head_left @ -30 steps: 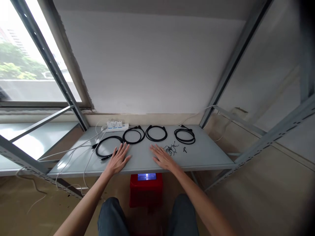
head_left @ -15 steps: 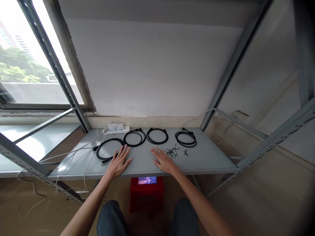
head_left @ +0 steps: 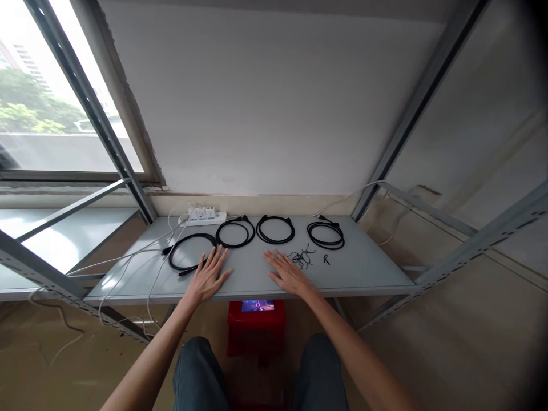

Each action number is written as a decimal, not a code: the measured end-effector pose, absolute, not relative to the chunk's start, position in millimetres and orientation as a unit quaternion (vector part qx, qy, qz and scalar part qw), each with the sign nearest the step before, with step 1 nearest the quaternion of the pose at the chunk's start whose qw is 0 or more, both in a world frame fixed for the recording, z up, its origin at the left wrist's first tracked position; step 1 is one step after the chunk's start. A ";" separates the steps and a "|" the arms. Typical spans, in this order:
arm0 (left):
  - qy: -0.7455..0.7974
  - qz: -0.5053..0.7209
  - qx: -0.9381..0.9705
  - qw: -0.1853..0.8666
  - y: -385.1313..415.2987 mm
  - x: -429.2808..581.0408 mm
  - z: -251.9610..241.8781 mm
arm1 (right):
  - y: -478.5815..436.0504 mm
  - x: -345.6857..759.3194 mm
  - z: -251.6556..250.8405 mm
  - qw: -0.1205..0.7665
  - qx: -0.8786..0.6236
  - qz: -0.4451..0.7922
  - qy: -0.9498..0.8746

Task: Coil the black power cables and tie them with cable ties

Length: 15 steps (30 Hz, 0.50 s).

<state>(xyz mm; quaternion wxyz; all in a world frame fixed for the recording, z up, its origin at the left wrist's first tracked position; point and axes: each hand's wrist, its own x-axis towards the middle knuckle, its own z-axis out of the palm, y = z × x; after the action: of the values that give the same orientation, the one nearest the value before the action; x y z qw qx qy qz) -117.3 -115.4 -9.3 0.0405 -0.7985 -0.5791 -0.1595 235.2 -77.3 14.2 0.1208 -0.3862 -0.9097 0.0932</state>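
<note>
Left hand spread flat, fingertips at the black coiled cable; right hand likewise, right of it; lifting needs a pinch.

A single camera, worn on the person's head, looks forward and down from just behind the near edge of the grey shelf. It is close enough that the left hand and right hand sit mid-frame. It faces the white wall beyond the far edge, and the window lies past the far left corner.
</note>
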 end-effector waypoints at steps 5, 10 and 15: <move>-0.578 -0.162 -0.799 0.044 -116.5 -117.2 -9.3 | -76.4 235.0 13.1 0.123 -0.385 0.094 -0.910; -0.577 -0.163 -0.799 0.044 -117.3 -116.1 -8.7 | -74.8 235.1 10.0 0.121 -0.385 0.098 -0.910; -0.580 -0.159 -0.798 0.040 -115.3 -116.1 -9.2 | -74.7 235.0 10.7 0.118 -0.389 0.107 -0.907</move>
<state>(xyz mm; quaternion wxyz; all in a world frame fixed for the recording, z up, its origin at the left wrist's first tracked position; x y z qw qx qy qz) -116.1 -115.3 -9.2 0.0403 -0.7978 -0.5801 -0.1592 235.0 -74.7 10.7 0.1179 -0.3892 -0.9073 0.1073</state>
